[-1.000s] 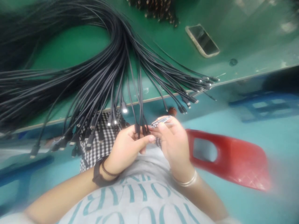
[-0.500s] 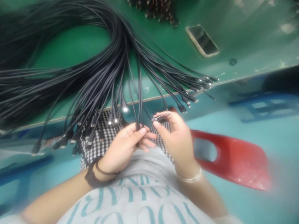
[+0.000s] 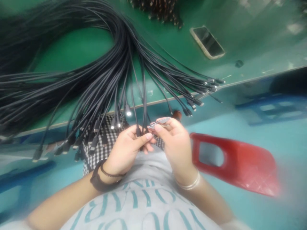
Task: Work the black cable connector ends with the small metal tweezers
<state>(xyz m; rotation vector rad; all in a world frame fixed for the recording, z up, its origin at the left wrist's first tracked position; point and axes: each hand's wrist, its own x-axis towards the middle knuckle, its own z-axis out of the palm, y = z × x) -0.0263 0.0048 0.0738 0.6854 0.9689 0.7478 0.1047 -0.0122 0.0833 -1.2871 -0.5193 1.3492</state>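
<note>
My left hand (image 3: 127,150) is closed around the connector ends of a few black cables (image 3: 145,107), thumb on top, just past the table's near edge. One dark connector (image 3: 138,131) shows above its fingers. In my right hand (image 3: 177,145) is a small silver nail clipper (image 3: 163,120), pinched between thumb and fingers. Its tip points left and sits right beside the held connectors; whether it touches them I cannot tell. Many more black cables (image 3: 120,41) fan out from a thick bundle, their plugs (image 3: 93,143) hanging over the edge on both sides of my hands.
A phone (image 3: 208,43) lies on the green table (image 3: 79,44), near a dark bunch with coppery tips (image 3: 163,12). Black-and-white checked cloth (image 3: 102,150) is under the left plugs. A red plastic seat (image 3: 249,166) stands at right, a blue stool (image 3: 275,110) behind it.
My right hand has moved left and slightly down, bringing the nail clipper up to the connectors. The fingers of my left hand have drawn in, and the held cables have shifted a little right.
</note>
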